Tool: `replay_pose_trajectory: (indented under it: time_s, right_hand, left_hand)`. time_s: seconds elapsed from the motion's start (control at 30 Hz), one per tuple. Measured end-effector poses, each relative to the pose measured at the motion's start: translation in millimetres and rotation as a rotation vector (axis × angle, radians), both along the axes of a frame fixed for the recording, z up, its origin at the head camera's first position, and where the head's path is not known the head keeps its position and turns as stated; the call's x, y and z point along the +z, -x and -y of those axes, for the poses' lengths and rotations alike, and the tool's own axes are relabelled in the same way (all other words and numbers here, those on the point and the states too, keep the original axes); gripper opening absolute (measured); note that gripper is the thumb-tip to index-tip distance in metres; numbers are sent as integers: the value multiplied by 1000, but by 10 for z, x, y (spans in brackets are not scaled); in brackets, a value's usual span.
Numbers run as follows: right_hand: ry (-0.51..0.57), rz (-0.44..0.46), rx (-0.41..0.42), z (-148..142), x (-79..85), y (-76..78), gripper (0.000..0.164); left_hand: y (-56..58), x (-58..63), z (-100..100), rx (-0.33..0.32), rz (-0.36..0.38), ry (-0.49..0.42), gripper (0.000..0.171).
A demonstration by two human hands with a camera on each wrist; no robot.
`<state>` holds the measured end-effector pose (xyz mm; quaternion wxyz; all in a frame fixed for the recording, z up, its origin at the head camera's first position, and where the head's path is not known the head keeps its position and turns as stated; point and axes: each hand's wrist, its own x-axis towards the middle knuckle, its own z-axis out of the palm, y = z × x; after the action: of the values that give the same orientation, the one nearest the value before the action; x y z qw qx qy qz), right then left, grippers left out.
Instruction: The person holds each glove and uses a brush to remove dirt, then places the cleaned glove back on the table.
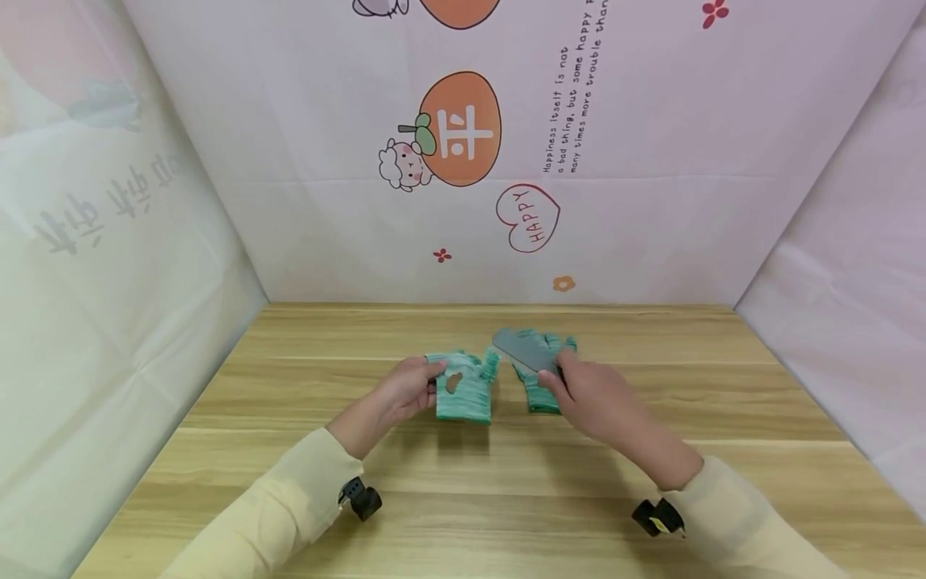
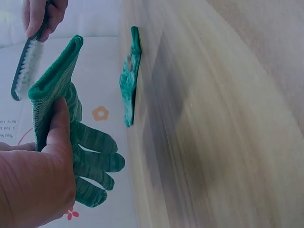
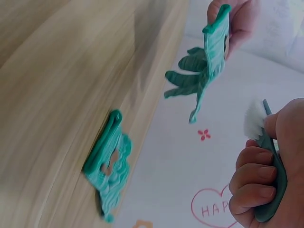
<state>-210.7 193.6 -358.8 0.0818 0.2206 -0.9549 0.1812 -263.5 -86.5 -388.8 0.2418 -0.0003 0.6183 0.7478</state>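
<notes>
My left hand pinches a green-and-white knitted glove by its side, thumb on top, and holds it above the table. A brown patch marks the glove's upper face. In the left wrist view the glove's fingers hang loose. My right hand grips the handle of a grey-green brush; its white bristles show in the right wrist view. The brush is raised, apart from the held glove. A second matching glove, also with a brown patch, lies on the table, partly covered by the brush in the head view.
The wood-grain table meets a printed white cloth backdrop behind the gloves. White cloth walls stand at left and right. A small black device sits at each wrist.
</notes>
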Motion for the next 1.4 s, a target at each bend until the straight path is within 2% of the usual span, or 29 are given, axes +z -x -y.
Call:
replay_pose_trajectory:
  time_s: [0.17,0.53,1.13,1.4]
  right_hand:
    - [-21,12,25,132,-5,-11,32]
    - [-72,4,101,409,-49,-41,31]
    - [-101,23,105,500,-75,-79,30]
    - [-117,-44,130,458,-129,-95,27]
  left_hand:
    - [-42,-5,-25,-1,5,-18,33]
    - [-151,48,-73,17,-46,-39,31]
    - [-157,33,-39,54,-10,-100,29]
    - [-149,-8,-23,60,-22,-90,29]
